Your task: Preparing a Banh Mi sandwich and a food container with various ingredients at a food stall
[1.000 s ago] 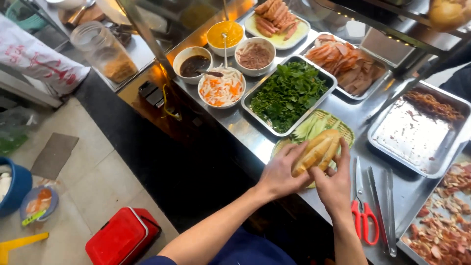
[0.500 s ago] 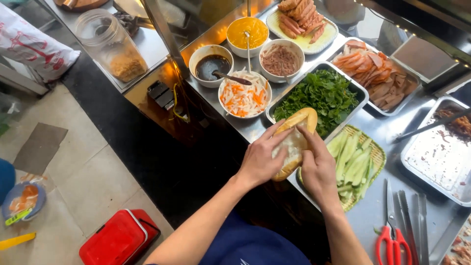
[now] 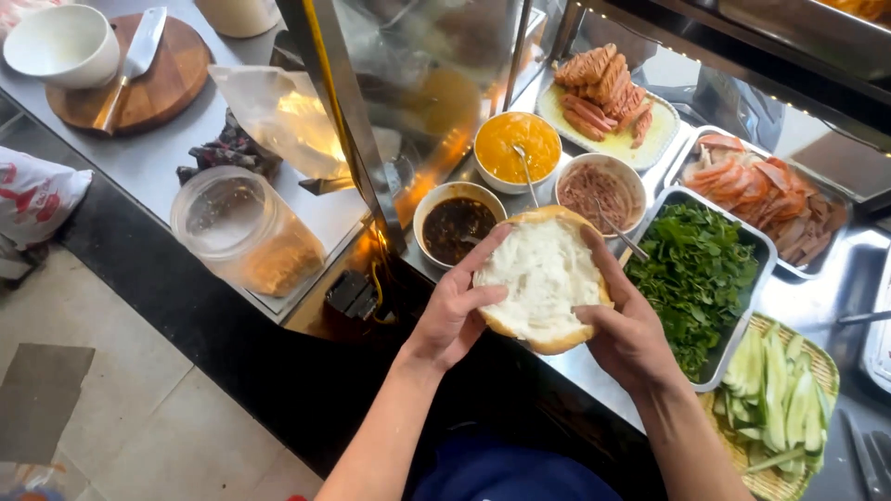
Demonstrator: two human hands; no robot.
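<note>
Two hands cradle a split bread roll spread open, the left hand and right hand curled around its sides, forearms reaching up over the counter edge. Since half a second ago, the closed roll has been opened. Beyond sit a dark sauce bowl and greens tray.

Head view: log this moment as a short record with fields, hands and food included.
left hand: left hand grips the left edge of the split bread roll
right hand: right hand holds its right edge, spreading it open
bread: white crumb faces up, no filling visible
behind bread: bowl of dark sauce, bowl of orange sauce with a spoon, bowl of brown paste
right of bread: tray of green herbs, basket of sliced cucumber
far: plate of sliced meat
</note>
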